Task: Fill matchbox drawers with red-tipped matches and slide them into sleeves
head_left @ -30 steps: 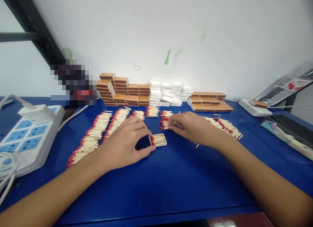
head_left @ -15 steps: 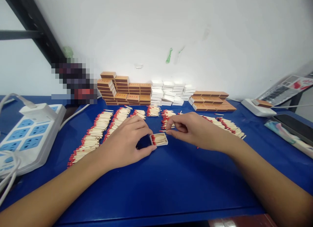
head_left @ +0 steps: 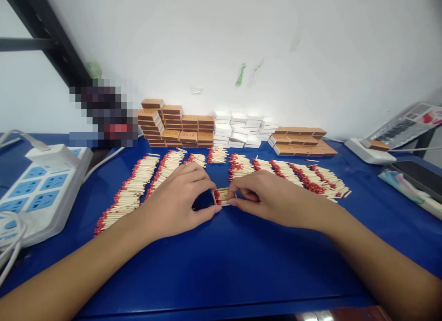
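A small white matchbox tray (head_left: 214, 198) lies on the blue table, holding a layer of red-headed matches (head_left: 223, 195). My left hand (head_left: 183, 196) grips its left end between thumb and forefinger. At the right end, my right hand (head_left: 258, 192) has thumb and forefinger pinched together over the sticks. These fingertips cover that end of the tray, so whatever they hold is hidden. Rows of loose matches are spread behind both hands, one pile (head_left: 127, 192) by my left forearm and another (head_left: 241, 166) behind my right hand.
Brown matchboxes (head_left: 188, 137) are stacked by the wall at the left, with more boxes (head_left: 304, 148) at the right. White trays (head_left: 238, 130) stand between them. A power strip (head_left: 41, 192) with cables occupies the left side. A dark phone (head_left: 419, 176) lies at the right.
My right hand has moved left and slightly down, from beside the tray onto its right end. My left hand keeps its place on the tray.
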`<state>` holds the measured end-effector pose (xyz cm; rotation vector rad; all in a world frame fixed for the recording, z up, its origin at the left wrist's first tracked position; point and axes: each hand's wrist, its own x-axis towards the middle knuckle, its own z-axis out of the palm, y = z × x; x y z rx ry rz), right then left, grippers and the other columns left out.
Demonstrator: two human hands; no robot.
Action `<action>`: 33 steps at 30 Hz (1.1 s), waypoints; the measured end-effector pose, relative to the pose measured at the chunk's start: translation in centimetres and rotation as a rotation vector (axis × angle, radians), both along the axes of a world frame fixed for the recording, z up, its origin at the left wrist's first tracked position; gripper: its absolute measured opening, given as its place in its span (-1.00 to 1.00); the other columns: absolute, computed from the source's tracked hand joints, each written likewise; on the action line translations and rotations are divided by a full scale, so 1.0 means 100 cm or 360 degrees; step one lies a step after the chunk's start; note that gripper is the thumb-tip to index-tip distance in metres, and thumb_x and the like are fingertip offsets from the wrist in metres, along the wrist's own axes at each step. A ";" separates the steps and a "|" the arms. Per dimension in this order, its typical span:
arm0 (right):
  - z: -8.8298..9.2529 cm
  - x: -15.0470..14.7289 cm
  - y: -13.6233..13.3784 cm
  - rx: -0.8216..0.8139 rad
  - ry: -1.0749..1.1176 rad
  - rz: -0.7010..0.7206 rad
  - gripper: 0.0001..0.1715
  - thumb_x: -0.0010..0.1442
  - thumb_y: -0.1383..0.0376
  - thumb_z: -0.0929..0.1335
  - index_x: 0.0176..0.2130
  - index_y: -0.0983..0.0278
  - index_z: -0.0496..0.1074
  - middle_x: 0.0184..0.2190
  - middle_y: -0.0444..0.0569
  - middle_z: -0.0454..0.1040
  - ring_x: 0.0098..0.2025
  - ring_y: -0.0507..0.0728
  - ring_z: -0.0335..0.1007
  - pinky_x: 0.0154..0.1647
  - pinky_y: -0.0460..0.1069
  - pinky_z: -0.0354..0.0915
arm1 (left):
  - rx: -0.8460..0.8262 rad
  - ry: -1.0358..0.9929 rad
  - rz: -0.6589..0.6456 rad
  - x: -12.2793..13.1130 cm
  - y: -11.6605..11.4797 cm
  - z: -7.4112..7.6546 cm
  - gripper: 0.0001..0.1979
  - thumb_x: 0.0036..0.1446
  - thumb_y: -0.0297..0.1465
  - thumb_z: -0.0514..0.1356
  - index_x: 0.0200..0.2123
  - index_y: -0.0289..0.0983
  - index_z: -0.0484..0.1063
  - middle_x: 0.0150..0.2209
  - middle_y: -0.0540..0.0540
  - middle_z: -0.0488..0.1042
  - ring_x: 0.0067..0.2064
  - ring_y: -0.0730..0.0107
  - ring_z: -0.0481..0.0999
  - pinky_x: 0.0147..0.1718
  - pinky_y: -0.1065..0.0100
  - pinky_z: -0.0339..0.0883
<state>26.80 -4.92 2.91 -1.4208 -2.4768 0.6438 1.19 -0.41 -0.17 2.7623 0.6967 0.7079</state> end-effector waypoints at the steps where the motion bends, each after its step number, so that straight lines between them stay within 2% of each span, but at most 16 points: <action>1: 0.000 0.000 0.000 0.0014 -0.0008 0.0015 -0.81 0.43 0.29 0.36 -0.18 0.20 0.59 -0.47 -0.19 0.36 -0.47 0.03 0.18 -0.39 -0.03 0.06 | 0.0002 0.0000 0.0002 0.000 0.000 0.000 -0.84 0.35 -0.26 0.38 -0.12 -0.22 0.59 -0.16 -0.11 0.60 -0.01 0.12 0.52 0.08 0.04 0.42; 12: -0.002 -0.002 0.002 0.0093 -0.0017 0.0030 -0.84 0.43 0.34 0.35 -0.18 0.22 0.56 -0.47 -0.20 0.36 -0.46 0.03 0.18 -0.36 -0.04 0.06 | 0.0003 -0.0002 0.0002 0.000 0.000 -0.001 -0.82 0.35 -0.24 0.38 -0.13 -0.22 0.60 -0.16 -0.12 0.60 0.00 0.11 0.52 0.11 0.03 0.41; 23: -0.005 -0.001 0.005 0.0070 -0.0005 -0.0006 -0.83 0.47 0.26 0.35 -0.17 0.21 0.54 -0.44 -0.18 0.39 -0.45 0.04 0.21 -0.37 -0.03 0.04 | 0.0000 0.0028 0.0003 -0.001 0.001 0.000 -0.83 0.36 -0.24 0.37 -0.11 -0.21 0.61 -0.16 -0.12 0.61 -0.02 0.10 0.53 0.10 0.00 0.42; 27: -0.003 0.002 0.006 0.0096 -0.0054 -0.0083 -0.81 0.47 0.21 0.36 -0.17 0.20 0.55 -0.46 -0.18 0.39 -0.45 0.05 0.22 -0.39 -0.02 0.01 | -0.0023 0.0021 -0.0002 0.000 0.001 0.000 -0.83 0.34 -0.24 0.39 -0.12 -0.20 0.62 -0.16 -0.10 0.62 -0.02 0.11 0.54 0.09 0.03 0.42; 33: -0.002 0.001 0.006 0.0115 -0.0099 -0.0096 -0.84 0.46 0.22 0.37 -0.18 0.21 0.53 -0.42 -0.17 0.43 -0.45 0.04 0.23 -0.39 -0.02 0.03 | 0.0017 -0.0021 0.0009 0.000 0.000 0.001 -0.78 0.38 -0.21 0.35 -0.10 -0.24 0.63 -0.17 -0.12 0.61 -0.02 0.13 0.52 0.08 0.04 0.43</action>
